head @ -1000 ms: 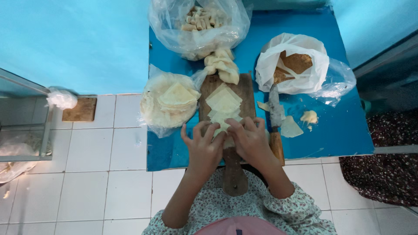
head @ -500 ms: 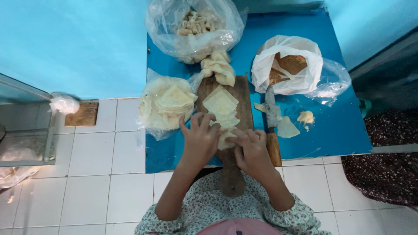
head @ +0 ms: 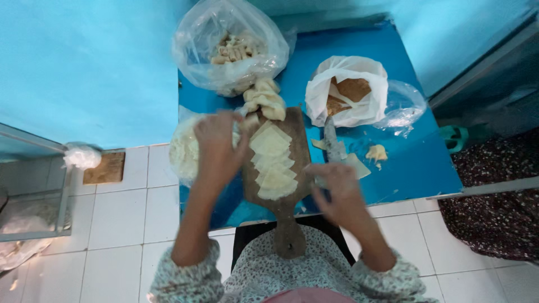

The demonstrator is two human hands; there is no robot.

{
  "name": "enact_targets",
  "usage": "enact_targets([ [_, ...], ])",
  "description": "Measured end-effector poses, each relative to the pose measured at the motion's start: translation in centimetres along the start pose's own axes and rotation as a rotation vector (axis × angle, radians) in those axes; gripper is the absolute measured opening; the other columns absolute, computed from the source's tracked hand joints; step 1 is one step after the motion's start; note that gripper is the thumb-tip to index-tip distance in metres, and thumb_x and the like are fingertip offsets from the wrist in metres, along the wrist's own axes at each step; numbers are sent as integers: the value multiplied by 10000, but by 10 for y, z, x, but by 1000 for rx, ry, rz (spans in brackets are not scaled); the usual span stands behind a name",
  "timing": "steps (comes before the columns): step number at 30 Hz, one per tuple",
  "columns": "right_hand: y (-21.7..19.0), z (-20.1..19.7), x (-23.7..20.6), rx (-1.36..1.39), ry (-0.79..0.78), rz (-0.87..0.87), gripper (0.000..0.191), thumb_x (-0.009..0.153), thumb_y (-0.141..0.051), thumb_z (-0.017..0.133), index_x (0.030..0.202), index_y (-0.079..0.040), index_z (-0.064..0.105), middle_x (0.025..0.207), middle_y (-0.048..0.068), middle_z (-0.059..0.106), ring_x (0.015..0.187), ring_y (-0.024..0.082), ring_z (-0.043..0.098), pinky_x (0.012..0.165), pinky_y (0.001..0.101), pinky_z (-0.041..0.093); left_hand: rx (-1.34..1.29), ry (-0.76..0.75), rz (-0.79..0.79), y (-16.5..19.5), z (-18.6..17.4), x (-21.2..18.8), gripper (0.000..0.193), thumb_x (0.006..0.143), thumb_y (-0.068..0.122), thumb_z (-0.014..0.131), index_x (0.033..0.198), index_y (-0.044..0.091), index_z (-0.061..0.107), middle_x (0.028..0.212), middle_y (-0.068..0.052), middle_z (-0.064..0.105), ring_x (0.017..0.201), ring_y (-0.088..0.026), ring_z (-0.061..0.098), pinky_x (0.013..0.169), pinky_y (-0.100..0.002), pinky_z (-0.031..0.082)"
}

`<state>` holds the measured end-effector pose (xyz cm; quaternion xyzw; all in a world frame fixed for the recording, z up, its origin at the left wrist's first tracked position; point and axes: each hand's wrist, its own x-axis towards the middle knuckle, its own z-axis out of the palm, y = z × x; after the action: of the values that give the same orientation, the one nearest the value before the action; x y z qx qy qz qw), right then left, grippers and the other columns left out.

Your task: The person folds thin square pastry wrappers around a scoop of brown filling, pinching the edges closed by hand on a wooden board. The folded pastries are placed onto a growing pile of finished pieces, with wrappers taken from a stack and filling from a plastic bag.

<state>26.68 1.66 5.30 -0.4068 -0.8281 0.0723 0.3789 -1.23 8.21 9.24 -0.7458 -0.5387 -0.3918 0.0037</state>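
Hands (head: 219, 147) raised, fingers (head: 323, 178) spread, flanking board (head: 292, 224)

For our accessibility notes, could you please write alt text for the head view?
Seen from above, a person's left hand and right hand flank a wooden board stacked with pale dough squares on a blue table, with three plastic bags around.

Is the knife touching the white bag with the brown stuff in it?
Cannot tell. In the head view the knife points up at the white bag, and its tip reaches the bag's lower edge, but the blur hides whether they meet or a thin gap remains.
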Motion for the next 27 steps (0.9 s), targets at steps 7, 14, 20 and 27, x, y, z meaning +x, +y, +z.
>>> enact_targets([
  [7,84,-40,62,-376,156,153,334,922,-82,748,1217,-42,598,1087,141,711,990,377,638,809,500,494,214,166,-20,-41,8,122,172,1006,201,728,1152,132,667,1084,-33,678,1085,-285,603,1041,-533,369],
  [14,121,-4,102,-526,88,287,397,846,9,725,1200,-58,560,864,195,678,941,412,669,740,531,524,337,213,130,-8,8,119,490,946,252,767,1376,68,618,1343,-116,548,1243,-368,507,1072,-695,277],
  [20,114,0,105,-173,339,178,440,883,101,678,1264,9,479,1105,254,715,973,452,701,772,512,555,116,33,169,45,-22,18,383,896,248,775,1224,88,657,1291,-126,591,1249,-354,522,1135,-650,278],
  [27,106,4,111,-106,417,202,348,963,73,673,1240,16,471,1149,225,717,973,401,733,755,445,589,-71,-46,41,72,-32,-77,344,866,194,764,1192,119,685,1252,-83,631,1223,-323,559,1096,-602,328],
])
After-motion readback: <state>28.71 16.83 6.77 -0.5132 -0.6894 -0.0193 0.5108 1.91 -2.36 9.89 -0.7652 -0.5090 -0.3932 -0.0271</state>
